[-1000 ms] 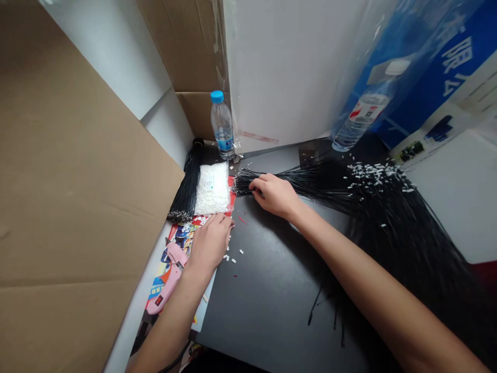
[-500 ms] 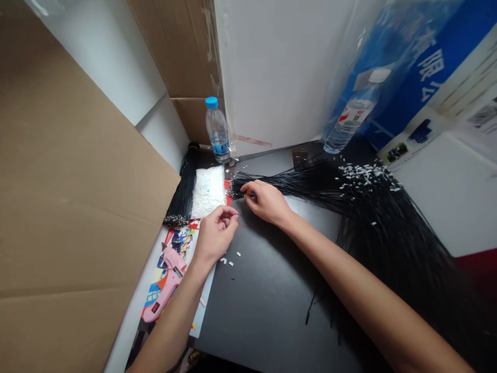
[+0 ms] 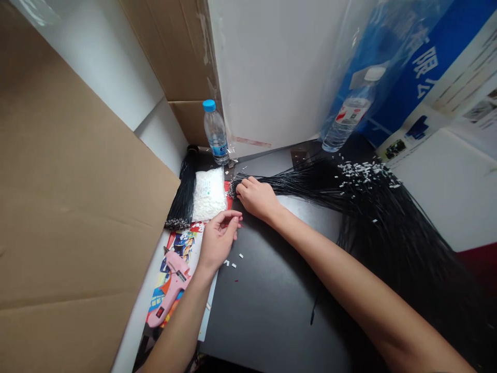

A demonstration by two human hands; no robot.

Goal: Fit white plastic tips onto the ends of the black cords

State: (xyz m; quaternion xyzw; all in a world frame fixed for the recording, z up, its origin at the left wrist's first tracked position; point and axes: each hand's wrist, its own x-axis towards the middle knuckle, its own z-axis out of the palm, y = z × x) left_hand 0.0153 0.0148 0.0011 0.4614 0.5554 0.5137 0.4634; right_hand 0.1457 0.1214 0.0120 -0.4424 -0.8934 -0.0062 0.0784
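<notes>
My right hand [image 3: 257,197] rests on the near end of a long fan of thin black wires [image 3: 349,207], fingers curled and pinching at the wire tips. My left hand [image 3: 218,237] hovers just left of it over the edge of the black mat [image 3: 272,290], thumb and fingers pinched together; what they hold is too small to make out. A clear bag of small white pieces [image 3: 209,193] lies just beyond the left hand, beside a tied bundle of black wires [image 3: 184,191]. A few white pieces [image 3: 234,263] lie loose on the mat near the left wrist.
A pink glue gun [image 3: 171,287] lies on a colourful printed sheet at the left. A water bottle with a blue cap [image 3: 215,132] stands at the back; a second bottle [image 3: 347,122] leans at the back right. Cardboard sheets wall off the left. Scattered white pieces [image 3: 365,173] sit on the wire fan.
My left hand lifted off the table edge and moved right, closing into a pinch. My right hand slid a little left along the wire ends. The view shifted slightly.
</notes>
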